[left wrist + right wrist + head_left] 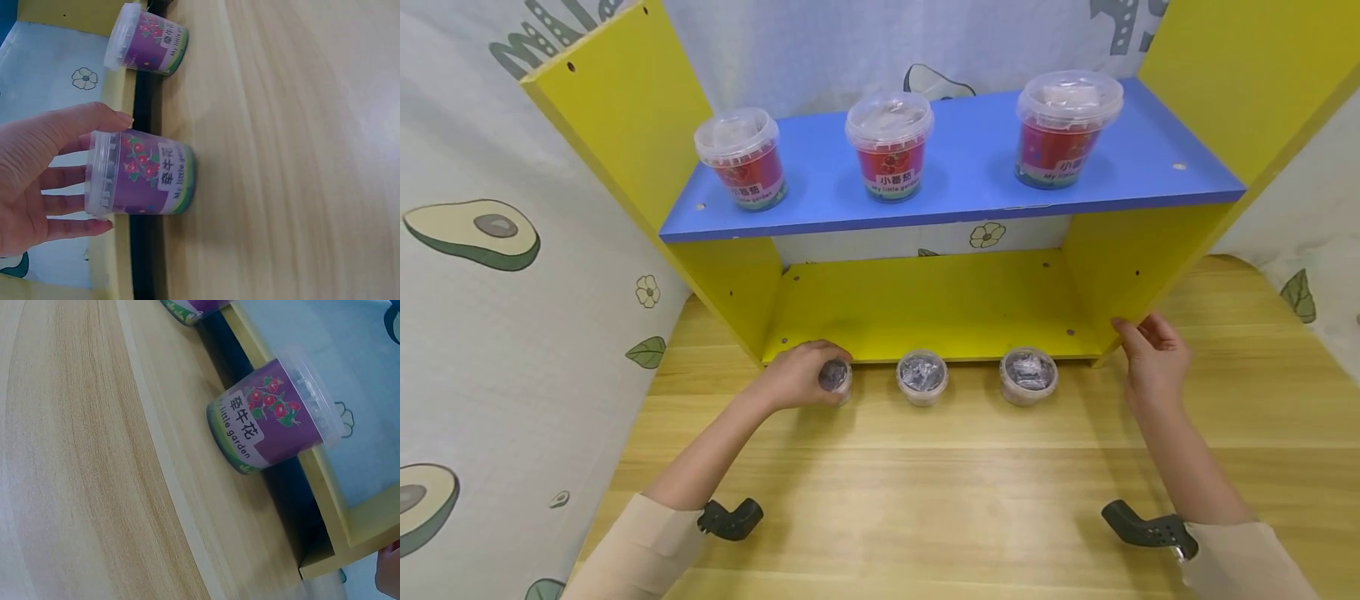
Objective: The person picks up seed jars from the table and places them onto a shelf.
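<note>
Head view: left hand [797, 377] gripped leftmost small purple-labelled plastic cup with clear lid [836, 377], fingers curled round its lid end; cup stood upright on wooden bench [925, 483], just before yellow shelf unit [925, 308] base. Right hand [1153, 354] well apart from cups, fingers relaxed, touching shelf unit's right side panel. Left wrist view showed thumb and fingers [75, 187] wrapping lid, label readable; head view hid that. 2 more cups stood to its right.
</note>
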